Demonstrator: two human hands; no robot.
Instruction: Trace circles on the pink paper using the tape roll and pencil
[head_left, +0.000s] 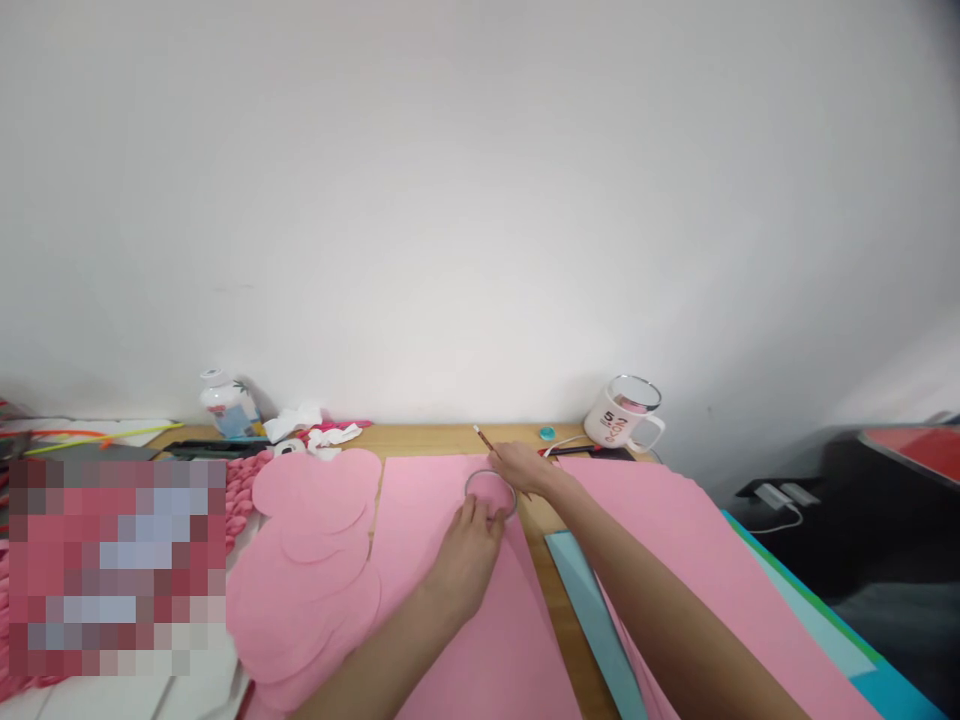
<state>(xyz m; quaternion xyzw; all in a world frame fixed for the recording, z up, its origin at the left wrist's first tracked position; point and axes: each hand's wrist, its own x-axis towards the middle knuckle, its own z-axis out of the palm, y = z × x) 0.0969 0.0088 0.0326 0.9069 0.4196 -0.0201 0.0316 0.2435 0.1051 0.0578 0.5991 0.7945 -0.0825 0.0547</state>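
Observation:
A long sheet of pink felt or paper [427, 600] lies in front of me. On its far right part rests a thin grey ring [466, 488], with pink showing through the middle. My left hand [469, 555] presses the near edge of this ring, fingers bent over its rim. My right hand [521, 468] grips a pencil [484, 438] at the ring's far right side; its eraser end points up and left, while the tip is mostly hidden by the hand. Left of the sheet, several overlapping rounded pink cutouts [315, 590] are piled up.
Another stack of pink sheets [675, 540] lies to the right, beside a light blue strip [596, 610]. A white mug [619, 415] and a small teal disc [547, 433] stand near the wall. At the back left are a white bottle [230, 405] and crumpled tissue [296, 420].

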